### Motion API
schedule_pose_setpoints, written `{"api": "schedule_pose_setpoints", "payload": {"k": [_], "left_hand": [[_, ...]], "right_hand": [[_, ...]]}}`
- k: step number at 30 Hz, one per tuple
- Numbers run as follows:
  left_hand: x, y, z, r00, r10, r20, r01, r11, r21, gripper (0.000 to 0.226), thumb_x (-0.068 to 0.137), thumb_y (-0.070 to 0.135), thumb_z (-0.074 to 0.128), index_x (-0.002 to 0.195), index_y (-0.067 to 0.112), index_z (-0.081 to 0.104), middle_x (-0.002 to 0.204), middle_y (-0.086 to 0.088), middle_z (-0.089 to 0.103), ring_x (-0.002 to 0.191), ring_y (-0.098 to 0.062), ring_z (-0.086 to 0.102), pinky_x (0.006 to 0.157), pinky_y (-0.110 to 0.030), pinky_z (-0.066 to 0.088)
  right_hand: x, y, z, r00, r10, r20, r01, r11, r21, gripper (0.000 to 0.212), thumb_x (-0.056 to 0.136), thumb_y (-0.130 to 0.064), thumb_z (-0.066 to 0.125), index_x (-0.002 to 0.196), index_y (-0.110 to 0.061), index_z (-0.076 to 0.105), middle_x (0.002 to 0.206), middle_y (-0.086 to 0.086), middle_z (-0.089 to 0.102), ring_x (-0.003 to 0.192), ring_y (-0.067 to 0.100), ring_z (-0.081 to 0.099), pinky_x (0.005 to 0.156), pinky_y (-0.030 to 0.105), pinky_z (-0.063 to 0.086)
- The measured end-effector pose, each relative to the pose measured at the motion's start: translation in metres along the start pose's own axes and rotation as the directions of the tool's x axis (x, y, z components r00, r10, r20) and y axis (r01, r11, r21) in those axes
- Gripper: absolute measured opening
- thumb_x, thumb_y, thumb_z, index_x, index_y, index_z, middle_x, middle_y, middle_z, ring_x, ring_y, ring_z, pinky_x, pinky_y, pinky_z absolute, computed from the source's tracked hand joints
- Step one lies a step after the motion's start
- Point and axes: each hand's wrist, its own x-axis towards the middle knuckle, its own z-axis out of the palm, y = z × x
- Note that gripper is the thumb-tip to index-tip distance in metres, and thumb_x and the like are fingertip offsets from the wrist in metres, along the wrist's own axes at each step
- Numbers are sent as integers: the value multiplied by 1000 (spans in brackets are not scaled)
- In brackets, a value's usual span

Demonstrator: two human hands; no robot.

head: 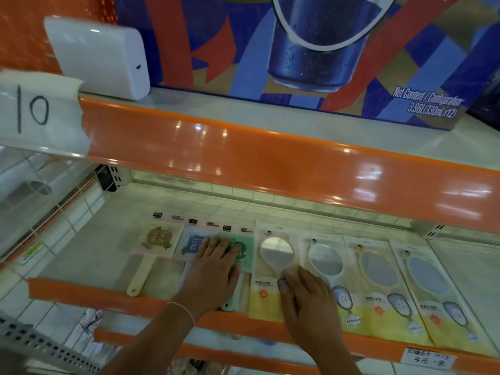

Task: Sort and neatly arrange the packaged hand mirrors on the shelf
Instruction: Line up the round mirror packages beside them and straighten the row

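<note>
- The left forearm [151, 339] rises from the bottom edge, a thin pale bracelet [181, 309] round the wrist; beside it a grey perforated panel [40, 345] shows at the lower left corner
- A handwritten price tag [427, 358] sits on the orange front lip [81, 292] of the shelf, at the lower right
- The right hand [308, 301] lies palm down with its fingers straight and together, gripping nothing; it presses on the lower part of the white oval mirror pack [273, 266], its fingertips near the mirror's handle
- The left hand [216, 269] lies flat too, fingers spread and relaxed, grasping nothing; it rests across the blue square mirror pack [193, 243] and the green square mirror pack [243, 253], which lie just beside each other
- To the left of those the cream square mirror pack [157, 239] lies flat, its long handle pointing toward the shelf lip
- To the right of the right hand three more oval mirror packs lie side by side, slightly overlapping: a second white one [326, 262], a yellow-rimmed one [378, 269] and a pale-rimmed one [427, 277]; all seven packs form one row on the white shelf floor [89, 255]
- Above runs the glossy orange edge of the upper shelf [270, 158]; a taped paper label marked 10 [35, 109] covers its left end
- On that upper shelf stand a white plastic box [100, 55] and a large blue and red drinks carton [311, 50]
</note>
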Motion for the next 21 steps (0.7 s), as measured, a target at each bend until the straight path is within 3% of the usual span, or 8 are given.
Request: {"api": "schedule_pose_setpoints", "payload": {"k": [5,12,16,19,21], "left_hand": [[-1,1,-3,1000,1,-26,-2,999,-45,67,91,50,15,140,16,45,151,-10,36,145,-28,19,117,-38,-1],[-10,7,-13,996,-65,-68,54,987,-149,65,92,47,17,140,14,45,149,-11,39,143,-26,25,115,-32,4],[-24,-2,-22,986,-138,-88,121,976,-180,53,94,37,27,129,10,55,139,-13,51,134,-29,42,112,-38,26],[-37,-17,-25,952,-243,-187,206,959,-195,43,90,29,38,112,4,65,114,-18,63,105,-36,59,90,-46,52],[-44,-23,-28,912,-329,-246,289,939,-187,37,87,26,40,99,3,67,93,-15,64,86,-34,59,75,-41,54]], "right_hand": [[-1,0,0,1000,-4,30,3,1000,23,51,94,-59,27,124,-37,61,134,2,59,124,25,53,104,42,43],[1,1,-2,998,-49,-37,51,996,66,45,93,-54,37,116,-30,67,124,4,65,120,28,53,99,42,45],[3,9,3,999,-38,-11,39,994,102,50,93,-59,32,114,-31,68,123,-2,65,125,22,49,103,38,39],[4,13,4,996,-44,-76,51,995,88,42,92,-53,41,107,-27,72,115,-2,68,121,24,53,103,38,37],[2,2,2,981,-48,-190,78,984,158,36,88,-45,49,98,-21,74,101,0,70,107,27,59,95,40,43]]}}
